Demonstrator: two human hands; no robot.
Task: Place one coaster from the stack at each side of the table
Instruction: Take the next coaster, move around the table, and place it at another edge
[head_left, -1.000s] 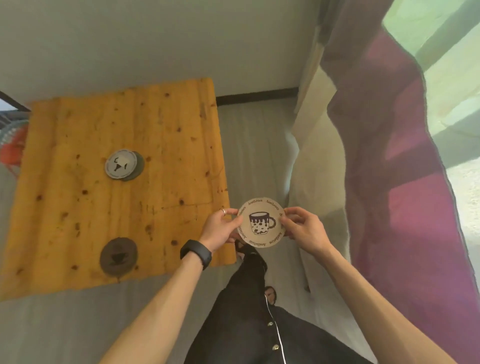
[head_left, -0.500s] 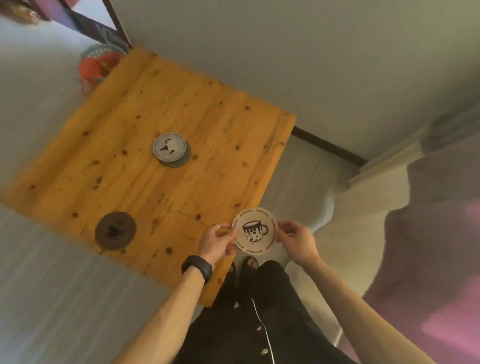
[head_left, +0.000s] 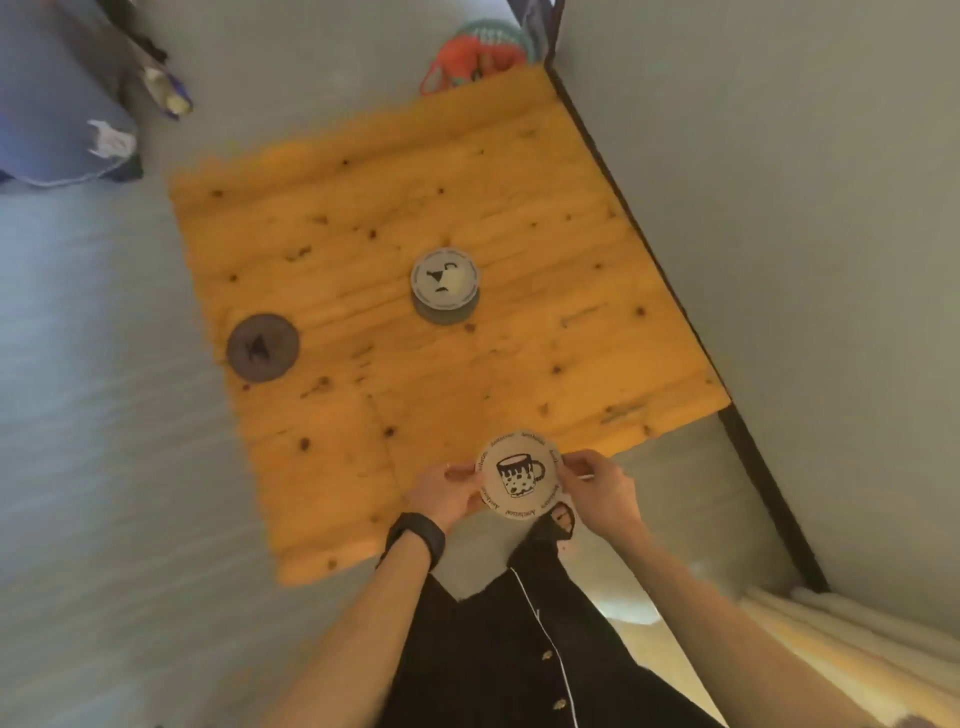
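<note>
A square wooden table lies below me on a grey floor. Near its middle sits a small stack of round coasters, the top one pale with a dark drawing. A single dark coaster lies flat by the table's left edge. I hold a pale coaster with a mug drawing level above the table's near edge. My left hand pinches its left rim and my right hand pinches its right rim.
A grey wall with a dark baseboard runs along the table's right side. A red and green net bag lies beyond the far corner. Blue bedding sits at the upper left. My dark trousers and foot are below the coaster.
My view has swung round the table: the curtain is gone from sight and the table now lies ahead of me. Both hands kept the mug coaster, now over the near edge.
</note>
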